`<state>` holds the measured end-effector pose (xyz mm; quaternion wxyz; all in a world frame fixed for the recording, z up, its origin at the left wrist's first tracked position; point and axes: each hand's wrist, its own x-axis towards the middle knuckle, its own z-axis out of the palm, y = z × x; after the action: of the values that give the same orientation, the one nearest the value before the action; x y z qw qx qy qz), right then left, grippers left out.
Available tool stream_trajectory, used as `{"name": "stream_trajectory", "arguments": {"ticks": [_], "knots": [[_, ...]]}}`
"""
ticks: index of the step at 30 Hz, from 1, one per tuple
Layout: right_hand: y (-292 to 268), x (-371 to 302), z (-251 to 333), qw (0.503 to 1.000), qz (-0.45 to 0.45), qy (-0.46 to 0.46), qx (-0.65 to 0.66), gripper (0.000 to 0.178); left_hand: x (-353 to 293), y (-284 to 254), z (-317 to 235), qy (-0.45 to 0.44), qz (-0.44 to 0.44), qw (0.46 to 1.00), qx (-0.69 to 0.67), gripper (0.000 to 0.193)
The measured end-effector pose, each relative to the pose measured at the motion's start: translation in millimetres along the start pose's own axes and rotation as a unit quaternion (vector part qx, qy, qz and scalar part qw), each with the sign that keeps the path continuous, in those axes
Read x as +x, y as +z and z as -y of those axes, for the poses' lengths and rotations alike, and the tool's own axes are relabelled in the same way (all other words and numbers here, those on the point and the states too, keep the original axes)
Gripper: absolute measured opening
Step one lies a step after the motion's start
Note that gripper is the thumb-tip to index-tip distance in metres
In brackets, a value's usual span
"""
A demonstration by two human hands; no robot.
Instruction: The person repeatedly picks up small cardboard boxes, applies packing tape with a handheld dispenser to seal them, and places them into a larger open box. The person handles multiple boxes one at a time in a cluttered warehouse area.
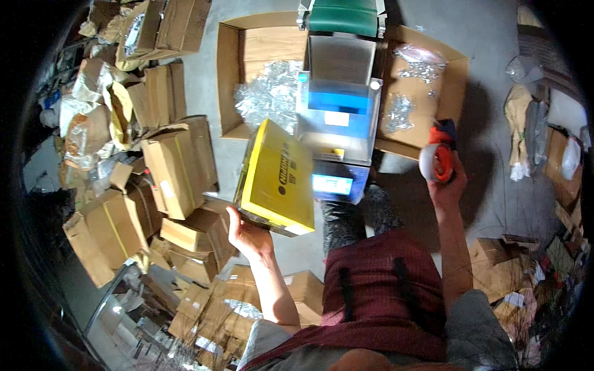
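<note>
My left hand [250,239] supports a yellow cardboard box [281,176] with dark print and a black side. The box is tilted, my thumb lies by its lower left corner, and the other fingers are hidden underneath. Out to the right, my right hand [450,185] is closed round a red tape dispenser [442,137] carrying a roll of tape [430,162]. Between the hands stands a machine with a blue-and-metal body [337,117] and a lit screen [332,184]. The yellow box hangs close to its left side, and I cannot tell whether they touch.
Beside the machine, an open carton [229,80] on the left and another open carton [455,80] on the right hold small shiny pieces. A green belt [343,17] rises behind it. Brown cartons [179,164] are piled at the left; more cardboard [489,253] lies at the lower right.
</note>
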<state>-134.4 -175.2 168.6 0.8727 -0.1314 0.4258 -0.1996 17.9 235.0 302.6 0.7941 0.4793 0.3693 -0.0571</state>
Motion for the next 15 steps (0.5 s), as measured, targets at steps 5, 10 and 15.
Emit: {"name": "stream_trajectory", "arguments": {"ticks": [5, 10, 15], "knots": [[-33, -4, 2, 0.998, -0.015, 0.049, 0.026, 0.036, -5, -5, -12, -0.035, -0.019, 0.999, -0.021, 0.042], [-16, -6, 1, 0.998, -0.022, 0.063, -0.005, 0.038, -10, 7, -1, -0.059, -0.013, 0.996, -0.059, 0.038], [-12, 2, 7, 0.996, -0.011, 0.043, -0.073, 0.043, -11, 19, 6, -0.060, -0.032, 0.995, -0.078, 0.039]]}}
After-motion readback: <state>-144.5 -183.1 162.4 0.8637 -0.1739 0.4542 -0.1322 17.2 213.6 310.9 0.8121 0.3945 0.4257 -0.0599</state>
